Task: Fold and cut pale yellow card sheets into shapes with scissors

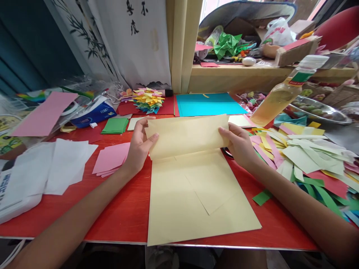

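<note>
A pale yellow sheet [187, 136] is held up at its two sides, its lower edge curving over the paper below. My left hand [142, 144] pinches its left side, thumb in front and fingers behind. At the right side my right hand [237, 140] grips it the same way. Under it, larger pale yellow paper [174, 209] lies flat at the table's front edge, with a smaller yellow piece [209, 190] on top. Part of a dark round object [227, 152] shows beside my right hand; the rest is hidden.
Pink squares [110, 158], green squares [115, 126] and white sheets [68, 164] lie left. Blue paper [209, 104] is at the back. Right are a tilted bottle [276, 97], a metal tray [322, 110] and a heap of paper strips [311, 155] on the red table [120, 209].
</note>
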Available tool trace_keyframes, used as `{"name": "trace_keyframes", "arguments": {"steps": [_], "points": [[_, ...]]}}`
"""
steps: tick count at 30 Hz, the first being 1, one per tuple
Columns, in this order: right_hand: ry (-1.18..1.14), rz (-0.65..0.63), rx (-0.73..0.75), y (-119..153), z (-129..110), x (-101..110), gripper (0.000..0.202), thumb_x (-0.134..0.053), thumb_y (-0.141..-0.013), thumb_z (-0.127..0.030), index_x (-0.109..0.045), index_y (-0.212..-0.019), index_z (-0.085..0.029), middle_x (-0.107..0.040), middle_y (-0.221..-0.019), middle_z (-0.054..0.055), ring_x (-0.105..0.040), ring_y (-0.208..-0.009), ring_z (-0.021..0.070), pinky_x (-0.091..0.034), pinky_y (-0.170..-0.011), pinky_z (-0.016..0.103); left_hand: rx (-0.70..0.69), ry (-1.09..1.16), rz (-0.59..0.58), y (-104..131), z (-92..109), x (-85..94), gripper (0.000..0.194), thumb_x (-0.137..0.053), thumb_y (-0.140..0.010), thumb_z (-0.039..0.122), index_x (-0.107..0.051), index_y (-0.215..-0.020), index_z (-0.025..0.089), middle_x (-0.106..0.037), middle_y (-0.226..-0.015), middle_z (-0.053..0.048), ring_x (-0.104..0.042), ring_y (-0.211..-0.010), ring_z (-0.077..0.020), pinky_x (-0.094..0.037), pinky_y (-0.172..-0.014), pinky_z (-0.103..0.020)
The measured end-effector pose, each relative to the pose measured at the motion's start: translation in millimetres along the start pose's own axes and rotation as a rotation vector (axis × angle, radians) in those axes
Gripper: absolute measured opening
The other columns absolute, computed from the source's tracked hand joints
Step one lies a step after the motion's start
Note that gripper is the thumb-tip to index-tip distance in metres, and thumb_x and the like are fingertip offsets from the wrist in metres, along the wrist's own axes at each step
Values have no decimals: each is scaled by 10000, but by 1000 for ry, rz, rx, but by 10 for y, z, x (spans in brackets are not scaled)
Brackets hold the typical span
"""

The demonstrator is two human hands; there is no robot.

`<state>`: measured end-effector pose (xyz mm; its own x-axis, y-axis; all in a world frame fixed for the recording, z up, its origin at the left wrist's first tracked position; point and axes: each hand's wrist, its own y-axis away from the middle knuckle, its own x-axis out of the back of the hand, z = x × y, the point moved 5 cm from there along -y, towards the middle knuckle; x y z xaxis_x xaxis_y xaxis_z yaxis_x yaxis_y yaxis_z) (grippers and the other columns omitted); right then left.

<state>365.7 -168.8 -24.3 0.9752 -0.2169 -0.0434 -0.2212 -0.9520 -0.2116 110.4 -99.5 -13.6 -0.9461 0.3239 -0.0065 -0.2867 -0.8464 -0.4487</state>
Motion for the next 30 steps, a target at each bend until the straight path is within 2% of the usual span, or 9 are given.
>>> {"name": "trace_keyframes", "arguments": {"steps": [2,4,10,21,30], "points": [[0,28,18,-5,10,19,170,-586,-788,-354,-650,-910,-254,-658,-953,8,-620,-825,191,-491,-631,286,-35,-69,-2,-3,2,9,502,-604,-752,202,-428,-1213,292,-526,-1059,-33,-549,-999,-187,-497,-806,-305],[9,62,34,-9,26,43,157,-585,-789,-361,-648,-887,-257,-656,-945,10,-618,-789,186,-487,-604,288,-51,-100,-32,-2,7,-6,551,-600,-760,205,-395,-1261,309,-546,-1031,-30,-560,-974,-180,-503,-793,-302],[1,105,40,-7,72,60,158,-579,-793,-373,-636,-898,-269,-659,-940,12,-630,-779,193,-501,-614,316,-5,-113,-72,14,9,-43,453,-559,-802,222,-441,-1237,268,-573,-1129,-48,-558,-1032,-183,-505,-814,-297],[-51,125,6,7,101,30,193,-616,-753,-349,-628,-919,-250,-662,-937,12,-630,-834,203,-534,-663,324,5,-125,-32,-1,-1,-22,499,-581,-786,195,-438,-1260,255,-582,-1151,-51,-555,-1063,-177,-501,-839,-283],[-54,142,-16,28,93,33,140,-588,-775,-297,-634,-901,-255,-659,-928,4,-625,-825,190,-512,-667,301,19,-166,-29,-1,-14,-6,453,-580,-790,242,-470,-1230,249,-560,-1186,-55,-539,-1088,-192,-489,-882,-329]]}}
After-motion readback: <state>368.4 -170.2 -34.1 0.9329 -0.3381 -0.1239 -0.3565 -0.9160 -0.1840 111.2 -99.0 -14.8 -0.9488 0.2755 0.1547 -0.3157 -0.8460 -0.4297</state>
